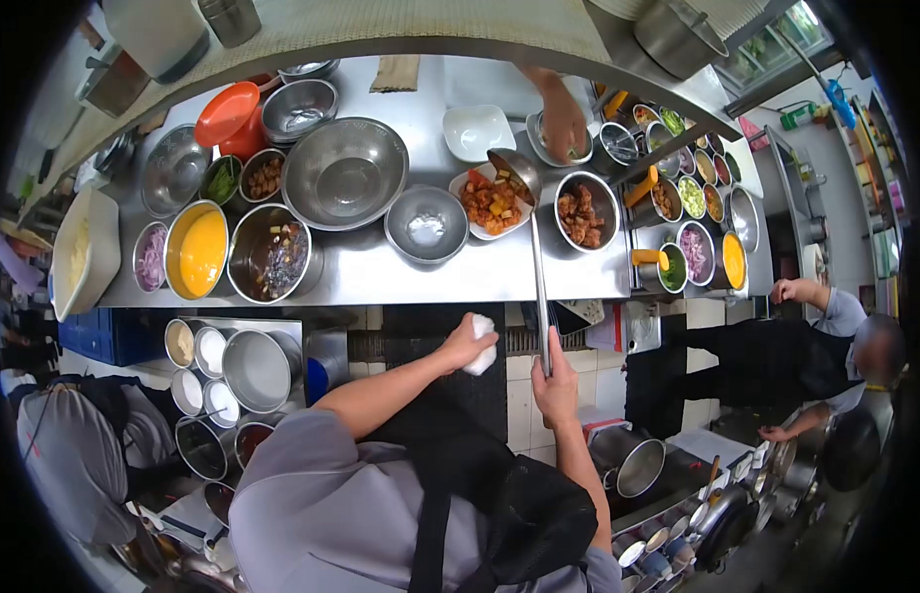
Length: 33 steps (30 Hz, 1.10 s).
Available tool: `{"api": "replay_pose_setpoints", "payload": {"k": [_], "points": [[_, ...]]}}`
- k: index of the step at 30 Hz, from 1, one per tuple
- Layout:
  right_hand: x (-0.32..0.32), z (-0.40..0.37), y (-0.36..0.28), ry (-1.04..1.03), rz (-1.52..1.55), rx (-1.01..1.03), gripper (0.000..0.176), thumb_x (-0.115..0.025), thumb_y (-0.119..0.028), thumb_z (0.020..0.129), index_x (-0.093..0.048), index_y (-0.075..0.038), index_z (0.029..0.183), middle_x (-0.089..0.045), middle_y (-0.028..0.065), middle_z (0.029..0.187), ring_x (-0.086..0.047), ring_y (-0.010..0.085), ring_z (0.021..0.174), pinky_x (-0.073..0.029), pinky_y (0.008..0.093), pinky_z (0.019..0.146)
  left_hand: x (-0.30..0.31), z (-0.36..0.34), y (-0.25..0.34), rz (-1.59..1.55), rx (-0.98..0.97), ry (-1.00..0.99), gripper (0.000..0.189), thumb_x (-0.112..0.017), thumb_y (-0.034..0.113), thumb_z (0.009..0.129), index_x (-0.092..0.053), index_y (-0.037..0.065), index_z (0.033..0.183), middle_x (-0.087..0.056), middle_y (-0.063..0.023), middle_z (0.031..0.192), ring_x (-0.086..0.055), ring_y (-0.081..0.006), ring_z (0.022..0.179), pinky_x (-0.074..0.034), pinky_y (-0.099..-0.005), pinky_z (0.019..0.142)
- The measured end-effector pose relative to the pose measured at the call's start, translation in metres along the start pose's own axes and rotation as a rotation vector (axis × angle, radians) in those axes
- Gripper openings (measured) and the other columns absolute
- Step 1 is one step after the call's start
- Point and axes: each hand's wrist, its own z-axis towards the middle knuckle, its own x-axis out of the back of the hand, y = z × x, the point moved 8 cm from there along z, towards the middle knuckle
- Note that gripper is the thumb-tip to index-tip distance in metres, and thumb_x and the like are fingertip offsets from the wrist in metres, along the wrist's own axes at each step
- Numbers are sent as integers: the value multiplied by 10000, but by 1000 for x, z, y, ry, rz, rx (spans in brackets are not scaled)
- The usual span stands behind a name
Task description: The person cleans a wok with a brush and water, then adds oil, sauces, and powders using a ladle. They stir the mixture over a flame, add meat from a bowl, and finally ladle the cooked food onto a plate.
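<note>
My right hand (556, 383) grips the long handle of a metal ladle (540, 277). The ladle's bowl is over the right edge of a white dish (493, 219) that holds chopped orange-red and yellow food. In my left hand (464, 346) is a bunched white cloth (482, 348), held in front of the counter's edge. Just right of the dish stands a metal bowl of browned pieces (583, 211), and to its left an empty metal bowl (426, 224). Behind the dish is an empty white square bowl (479, 133).
Across the counter (361, 277), another person's hand (563, 127) reaches into a bowl. Bowls of yellow liquid (201, 249) and onion (152, 257) stand left. Ingredient tins are at right. A co-worker (816, 361) stands right, another (80, 455) left. A shelf hangs above.
</note>
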Motion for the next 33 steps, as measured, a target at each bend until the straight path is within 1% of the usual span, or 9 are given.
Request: {"api": "replay_pose_setpoints", "payload": {"k": [2, 4, 5, 8, 11, 12, 19, 26, 33], "points": [[9, -4, -11, -41, 3, -64, 623, -601, -10, 846, -418, -78, 1437, -659, 262, 939, -661, 420, 824, -513, 443, 686, -12, 12, 12, -24, -55, 9, 681, -695, 374, 855, -388, -74, 1266, -584, -267, 1159, -603, -335, 1085, -469, -407, 923], [12, -8, -12, -62, 6, -87, 603, -602, -12, 852, -430, -67, 1428, -657, 272, 975, -668, 414, 846, -517, 429, 703, -19, 21, 25, -211, -106, 68, 444, -690, 264, 870, -503, -21, 1155, -606, -122, 1036, -597, -183, 931, -496, -334, 816], [14, -10, -14, -64, 1, -89, 603, -602, -12, 852, -430, -67, 1428, -657, 272, 975, -668, 414, 846, -517, 429, 703, -23, 27, 30, -216, -104, 65, 444, -690, 264, 870, -503, -21, 1155, -606, -122, 1036, -597, -183, 931, -496, -334, 816], [20, -19, -19, -114, 17, -179, 603, -600, -12, 849, -432, -61, 1426, -653, 281, 1017, -667, 419, 884, -519, 427, 720, -38, 31, 59, -427, -137, -114, 204, -629, 148, 879, -600, 5, 1022, -627, -49, 873, -604, -132, 792, -494, -294, 709], [21, -25, -24, -140, -5, -196, 606, -602, -13, 844, -434, -55, 1424, -646, 288, 1053, -664, 419, 927, -521, 420, 736, -47, 39, 65, -560, -154, -83, 162, -631, 140, 849, -603, 8, 939, -614, -59, 838, -590, -130, 771, -481, -311, 670], [21, -27, -26, -139, 1, -185, 606, -602, -11, 840, -436, -52, 1421, -646, 289, 1061, -663, 418, 940, -523, 417, 743, -51, 40, 65, -566, -141, -104, 204, -616, 138, 871, -587, 7, 1025, -619, -60, 904, -586, -131, 803, -483, -304, 701], [22, -33, -38, -122, 38, -160, 600, -605, -6, 827, -460, -60, 1407, -649, 289, 1057, -663, 419, 951, -528, 414, 746, -60, 46, 63, -642, -135, -114, 96, -539, 116, 949, -591, 44, 987, -634, -53, 859, -621, -134, 742, -515, -299, 649], [17, -40, -38, -178, 36, -231, 597, -609, -8, 825, -468, -68, 1402, -645, 288, 1058, -649, 425, 970, -527, 413, 742, -54, 35, 51, -708, -77, -129, 93, -555, 116, 939, -593, 49, 990, -646, -57, 864, -635, -144, 737, -513, -290, 640], [25, -41, -43, -167, -4, -280, 601, -614, -19, 830, -464, -77, 1409, -644, 291, 1037, -649, 437, 932, -519, 417, 736, -38, 25, 34, -608, -16, -96, 151, -598, 152, 921, -599, 40, 1022, -651, -57, 888, -642, -149, 783, -513, -297, 677]]}}
